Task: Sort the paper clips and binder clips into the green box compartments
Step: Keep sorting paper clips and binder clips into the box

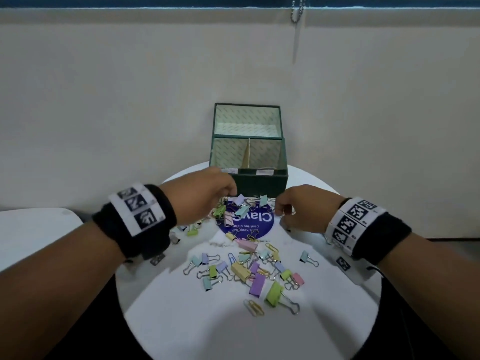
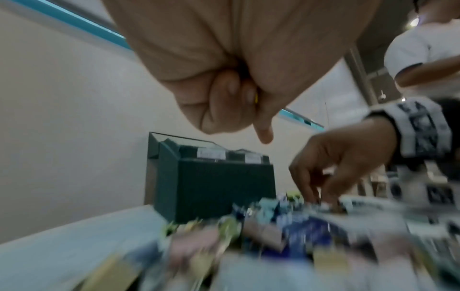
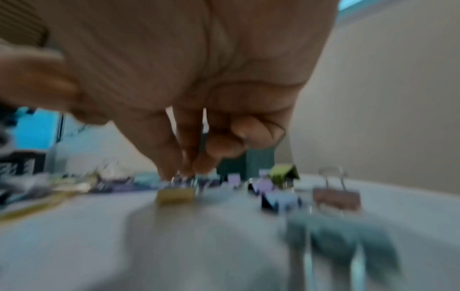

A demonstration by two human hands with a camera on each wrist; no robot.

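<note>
Round white table (image 1: pixel 181 320) with pastel binder clips (image 1: pixel 257 280) and paper clips (image 1: pixel 254 307) scattered across it; the green box (image 1: pixel 262 181) stands open at the far edge. The left hand (image 1: pixel 207 189) is curled closed over the far clips, a sliver of yellow between its fingers (image 2: pixel 225 88). The right hand (image 1: pixel 304 207) pinches the wire handles of a yellow binder clip (image 3: pixel 175 195) resting on the table.

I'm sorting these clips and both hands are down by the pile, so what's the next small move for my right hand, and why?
Probably lift the right hand: its fingertips look pinched on the wire handles of a yellow binder clip on the table. Carry it to the green box just behind; I can't read its labels.
</note>
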